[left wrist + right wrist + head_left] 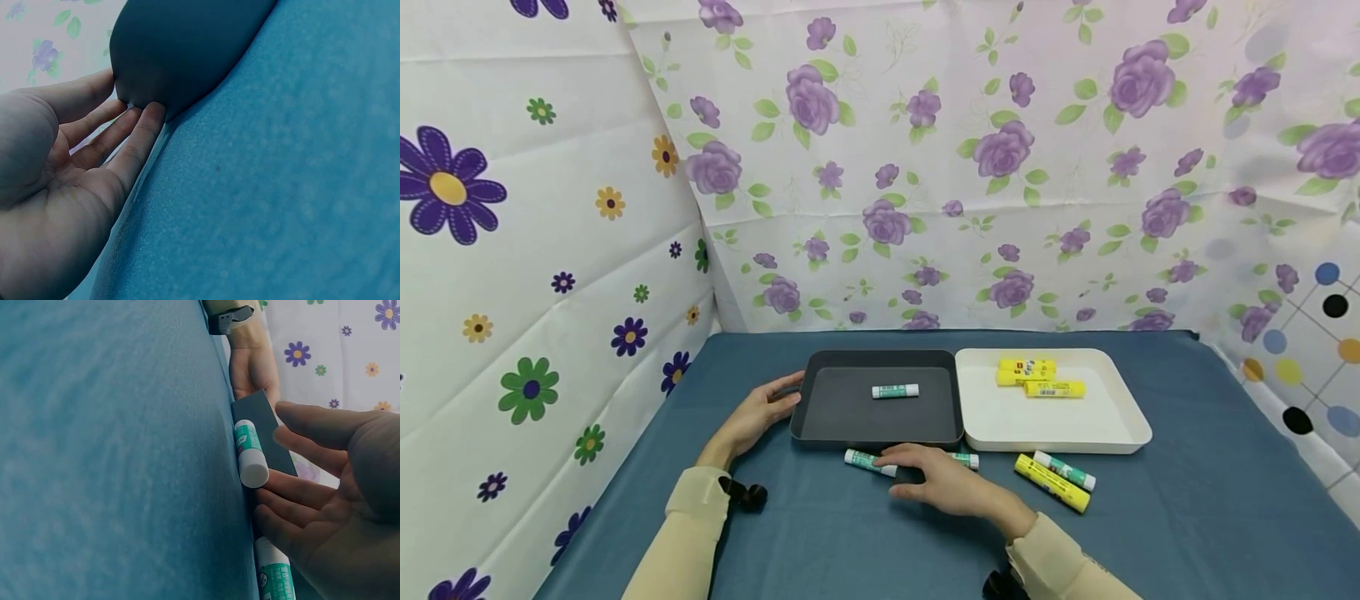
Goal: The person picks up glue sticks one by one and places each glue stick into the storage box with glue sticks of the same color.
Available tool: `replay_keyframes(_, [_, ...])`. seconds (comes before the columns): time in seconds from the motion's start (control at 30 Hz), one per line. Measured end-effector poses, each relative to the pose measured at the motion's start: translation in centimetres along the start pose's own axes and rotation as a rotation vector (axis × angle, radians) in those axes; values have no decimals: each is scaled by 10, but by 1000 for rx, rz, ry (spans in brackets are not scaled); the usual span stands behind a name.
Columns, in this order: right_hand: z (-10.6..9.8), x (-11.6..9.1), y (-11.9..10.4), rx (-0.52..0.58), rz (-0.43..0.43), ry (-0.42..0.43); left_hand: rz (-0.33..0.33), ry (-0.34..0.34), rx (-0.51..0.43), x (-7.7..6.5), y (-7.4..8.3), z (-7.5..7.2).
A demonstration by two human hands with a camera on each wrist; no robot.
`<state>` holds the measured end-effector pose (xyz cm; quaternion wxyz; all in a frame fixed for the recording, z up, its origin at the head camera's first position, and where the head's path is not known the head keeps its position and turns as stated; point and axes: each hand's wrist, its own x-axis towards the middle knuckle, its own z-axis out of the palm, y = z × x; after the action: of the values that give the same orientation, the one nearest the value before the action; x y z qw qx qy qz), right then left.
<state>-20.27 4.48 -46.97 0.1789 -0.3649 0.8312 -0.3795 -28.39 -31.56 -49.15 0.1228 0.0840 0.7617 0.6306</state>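
Note:
My left hand (758, 422) touches the left side of a dark grey tray (842, 417). In the left wrist view its thumb and fairly straight fingers (134, 150) rest against the tray's corner. On that tray lies one green-and-white glue stick (895, 391). My right hand (955, 483) is over the cloth before the tray, fingers spread and holding nothing. Beneath it lie two more green-labelled sticks, a left one (870, 462) by the fingertips and a right one (964, 460) partly hidden by the hand. The right wrist view shows fingers beside a white-capped stick (253, 465).
A white tray (1052, 425) adjoins the dark one on the right and bears three yellow glue sticks (1055, 389). In front of it, a yellow stick (1051, 483) and a green-and-white one (1065, 470) lie side by side. Blue cloth (850, 550) covers the table; flowered sheets hang behind.

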Motion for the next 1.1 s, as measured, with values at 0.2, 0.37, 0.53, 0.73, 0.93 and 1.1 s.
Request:
replay_keyframes(0.2, [1, -1, 0, -28, 19, -50, 8, -1, 1, 1, -1, 0])
replay_keyframes(0.37, [1, -2, 0, -60, 21, -61, 8, 2, -2, 1, -1, 0])
replay_keyframes(0.53, [-1, -2, -1, -82, 9, -45, 4, 1, -7, 1, 0, 0])
replay_keyframes(0.73, [-5, -3, -2, -147, 0, -7, 5, 0, -5, 1, 2, 0])
replay_keyframes(0.93, [-12, -6, -3, -188, -13, -30, 6, -5, -1, 0, 1, 1])
replay_keyframes(1.1, [-17, -9, -2, -172, -34, -36, 8, -8, -3, -1, 1, 0])
